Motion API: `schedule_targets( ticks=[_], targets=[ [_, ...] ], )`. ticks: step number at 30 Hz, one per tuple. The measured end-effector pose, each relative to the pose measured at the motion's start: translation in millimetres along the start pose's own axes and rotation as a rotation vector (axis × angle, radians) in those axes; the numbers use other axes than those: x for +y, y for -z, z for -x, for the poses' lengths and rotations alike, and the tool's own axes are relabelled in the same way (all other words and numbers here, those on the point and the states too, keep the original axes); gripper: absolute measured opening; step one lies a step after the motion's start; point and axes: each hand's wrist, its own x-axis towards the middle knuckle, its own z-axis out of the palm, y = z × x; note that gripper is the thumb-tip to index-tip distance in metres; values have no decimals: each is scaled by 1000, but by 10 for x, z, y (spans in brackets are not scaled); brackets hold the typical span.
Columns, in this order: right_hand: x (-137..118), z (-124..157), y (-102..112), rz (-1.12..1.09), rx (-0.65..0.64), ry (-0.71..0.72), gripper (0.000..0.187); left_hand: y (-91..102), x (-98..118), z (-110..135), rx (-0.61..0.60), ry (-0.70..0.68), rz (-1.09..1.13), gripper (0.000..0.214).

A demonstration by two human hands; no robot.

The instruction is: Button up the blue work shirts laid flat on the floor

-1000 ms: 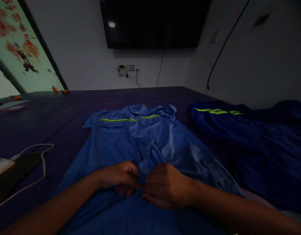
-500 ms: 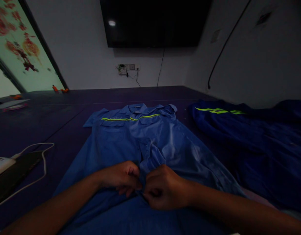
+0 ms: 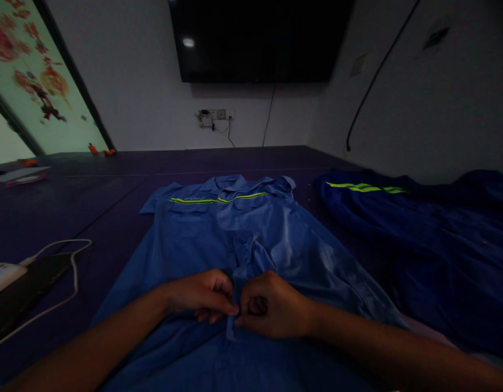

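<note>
A blue short-sleeved work shirt [image 3: 194, 239] with yellow-green stripes across the chest lies spread out, its collar pointing away from me. Its front placket gapes in the middle. Low on that placket, my left hand [image 3: 208, 296] pinches the cloth edge between thumb and fingers. Close beside it on the right, my right hand [image 3: 273, 307] has its fingers curled in and pinches the same strip of cloth. The fingertips of both hands nearly meet. Any button between them is too small and dark to make out.
To the right lies a darker blue garment [image 3: 439, 239] with yellow-green stripes. On the left, a white power adapter [image 3: 6, 275] with a white cable rests by a dark flat object [image 3: 34, 294]. A television [image 3: 259, 43] hangs on the wall above a socket [image 3: 218, 115].
My right hand has shifted slightly up and left. The placket's lower end now shows hanging below the fingertips. Both hands keep their pinch on the shirt.
</note>
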Motion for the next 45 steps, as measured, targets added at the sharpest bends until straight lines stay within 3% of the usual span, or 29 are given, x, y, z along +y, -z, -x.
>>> schedule_targets(
  ticks=[5, 8, 10, 14, 20, 24, 28, 31, 33, 35, 37, 39, 41, 42, 45],
  targets=[
    [-57, 12, 59, -63, 38, -25, 34, 7, 19, 26, -7, -28, 27, 28],
    [-80, 19, 126, 49, 48, 23, 59, 2, 26, 46, -46, -98, 58, 31],
    [-81, 22, 160, 150, 50, 73, 65, -13, 29, 62, -113, -124, 78, 33],
    [-56, 20, 174, 278, 44, 158, 46, -78, 24, 92, -214, -123, -5, 48],
    [-37, 16, 150, 365, -139, 227, 38, -208, 62, 123, 26, -205, -546, 36],
    [-34, -2, 153, 362, -196, 214, 38, -289, 95, 173, 70, -262, -752, 24],
    [-7, -26, 173, 281, -186, 192, 38, -344, 51, 208, 53, -274, -800, 14],
    [-8, -22, 230, 55, -218, 113, 49, -331, -1, 194, -54, -273, -711, 10],
    [-24, -16, 279, -179, -334, 5, 53, -290, -23, 175, -179, -248, -576, 6],
    [-32, -23, 317, -400, -498, -85, 55, -228, -32, 153, -224, -243, -389, 16],
    [-3, -56, 330, -521, -494, -117, 58, -145, -38, 117, -48, -288, -204, 29],
    [77, -113, 323, -448, -184, -129, 55, -36, -53, 49, 282, -349, -94, 38],
    [203, -180, 309, -166, 192, -161, 45, 98, -84, -54, 627, -392, -99, 40],
    [274, -213, 302, 1, 313, -192, 39, 170, -104, -113, 779, -395, -150, 38],
    [463, -305, 283, 290, 366, -296, 31, 373, -163, -277, 1124, -396, -361, 29]
  ],
)
